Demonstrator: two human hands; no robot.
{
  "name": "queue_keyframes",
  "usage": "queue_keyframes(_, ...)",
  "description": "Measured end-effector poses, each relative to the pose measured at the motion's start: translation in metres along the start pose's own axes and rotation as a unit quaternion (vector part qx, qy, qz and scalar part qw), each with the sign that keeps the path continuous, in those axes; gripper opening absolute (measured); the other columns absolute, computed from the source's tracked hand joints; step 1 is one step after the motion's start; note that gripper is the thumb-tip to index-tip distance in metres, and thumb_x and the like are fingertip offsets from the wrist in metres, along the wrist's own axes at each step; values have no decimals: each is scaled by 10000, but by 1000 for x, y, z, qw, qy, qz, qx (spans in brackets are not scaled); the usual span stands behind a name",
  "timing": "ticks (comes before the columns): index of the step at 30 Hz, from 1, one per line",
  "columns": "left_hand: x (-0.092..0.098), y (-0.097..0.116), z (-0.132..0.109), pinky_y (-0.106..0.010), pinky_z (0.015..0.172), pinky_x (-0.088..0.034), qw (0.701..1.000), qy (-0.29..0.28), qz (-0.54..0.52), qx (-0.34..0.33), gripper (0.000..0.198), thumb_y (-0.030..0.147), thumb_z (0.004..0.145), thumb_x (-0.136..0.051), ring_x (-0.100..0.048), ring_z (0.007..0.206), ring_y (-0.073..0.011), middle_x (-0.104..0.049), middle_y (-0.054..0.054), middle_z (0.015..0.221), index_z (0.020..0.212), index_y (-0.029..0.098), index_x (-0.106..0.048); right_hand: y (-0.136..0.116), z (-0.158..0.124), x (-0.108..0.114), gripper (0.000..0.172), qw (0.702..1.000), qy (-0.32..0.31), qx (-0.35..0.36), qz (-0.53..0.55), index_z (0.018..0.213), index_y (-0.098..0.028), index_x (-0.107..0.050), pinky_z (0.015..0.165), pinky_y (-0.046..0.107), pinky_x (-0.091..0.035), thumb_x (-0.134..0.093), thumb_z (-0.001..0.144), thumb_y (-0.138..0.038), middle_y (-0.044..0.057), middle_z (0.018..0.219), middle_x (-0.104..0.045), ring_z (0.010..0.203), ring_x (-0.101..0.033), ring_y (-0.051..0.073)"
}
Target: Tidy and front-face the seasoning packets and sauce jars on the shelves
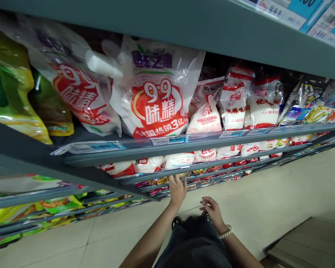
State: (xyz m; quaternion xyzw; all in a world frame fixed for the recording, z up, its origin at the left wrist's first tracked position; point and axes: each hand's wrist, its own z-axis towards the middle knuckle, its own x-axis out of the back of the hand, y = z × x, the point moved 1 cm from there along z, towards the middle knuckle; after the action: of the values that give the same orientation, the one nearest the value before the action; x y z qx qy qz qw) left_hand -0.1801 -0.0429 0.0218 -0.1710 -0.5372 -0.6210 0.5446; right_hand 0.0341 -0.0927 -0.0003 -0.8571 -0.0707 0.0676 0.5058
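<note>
fingers slightly parted, the bare left hand is at the long grey shelf edge, nearer than the loosely curled right hand to the white plastic packet just beyond, its long axis unclear.

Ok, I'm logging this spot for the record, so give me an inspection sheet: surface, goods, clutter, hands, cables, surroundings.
Surface: grey shelf edge, one of several tiers.
Goods: white-and-red bags just above that edge.
Clutter: white cap-like item between two large 99 bags.
Left hand: fingertips at the shelf edge; contact unclear.
Right hand: fingers loosely curled, in the air; nothing seen in it; beaded bracelet on the wrist.
Cables: nothing seen.
Surroundings: pale tiled floor; brown object at lower right, unidentified.
</note>
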Motion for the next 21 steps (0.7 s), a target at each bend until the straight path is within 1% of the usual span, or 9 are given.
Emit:
queue_keyframes(2,-4,0,-5,-490,1107,-279,992,-32,46,-110,493,410,968,-407,-425,1294,-329,-511,-200,1333,1342,107,-517,5,1,-2,658,1000,-9,-1,3,1085,-158,-579,592,297,-486,-713,673,-653,104,1012,-625,805,-691,270)
queue_keyframes(4,-6,-5,1,-480,1112,-271,981,-86,67,-161,499,442,959,-429,-449,1267,-315,-536,-155,1329,1348,145,-526,9,0,-5,655,1000,-21,1,0,1075,-153,-588,606,299,-492,-716,672,-653,102,990,-629,799,-690,263)
queue_keyframes(6,-4,-11,13,-467,1084,-311,978,-119,70,-157,543,504,940,-443,-474,1227,-320,-562,-160,1291,1307,120,-557,11,-2,-9,644,999,-32,2,-6,1060,-152,-600,626,303,-501,-715,675,-655,99,977,-634,793,-690,256)
queue_keyframes(9,6,-12,27,-456,1046,-351,977,-145,50,-149,584,554,926,-437,-488,1198,-320,-577,-166,1257,1288,115,-566,13,-7,-16,644,999,-41,-3,-13,1036,-156,-607,639,314,-514,-722,661,-667,87,966,-635,768,-689,241)
queue_keyframes(12,16,-4,26,-451,1053,-341,976,-152,37,-151,562,515,944,-412,-491,1192,-317,-582,-172,1250,1292,101,-565,16,-11,-23,682,998,-53,-1,-20,1007,-152,-611,608,291,-499,-707,639,-718,65,914,-627,716,-680,210)
queue_keyframes(14,19,1,22,-451,1086,-303,977,-143,35,-155,522,436,963,-380,-476,1221,-315,-572,-179,1272,1304,86,-559,18,-13,-25,716,998,-64,-1,-22,1004,-150,-614,565,264,-472,-689,625,-752,60,900,-629,699,-677,200)
queue_keyframes(16,19,6,17,-446,1124,-257,976,-136,32,-167,491,348,966,-345,-451,1269,-301,-548,-177,1318,1331,87,-543,19,-13,-25,737,997,-72,-3,-22,1005,-153,-620,532,245,-451,-690,603,-766,59,896,-634,701,-679,202)
queue_keyframes(18,15,9,17,-435,1134,-255,973,-149,50,-169,480,314,955,-341,-447,1288,-289,-540,-175,1335,1325,94,-553,19,-13,-22,733,996,-82,-3,-25,1001,-157,-622,516,232,-437,-692,598,-765,56,896,-632,696,-677,196)
queue_keyframes(21,7,16,24,-427,1056,-367,966,-188,123,-131,458,319,928,-360,-525,1197,-305,-600,-192,1235,1220,75,-616,17,-16,-15,696,994,-106,-1,-35,968,-154,-627,508,224,-429,-700,607,-744,54,889,-622,667,-665,179)
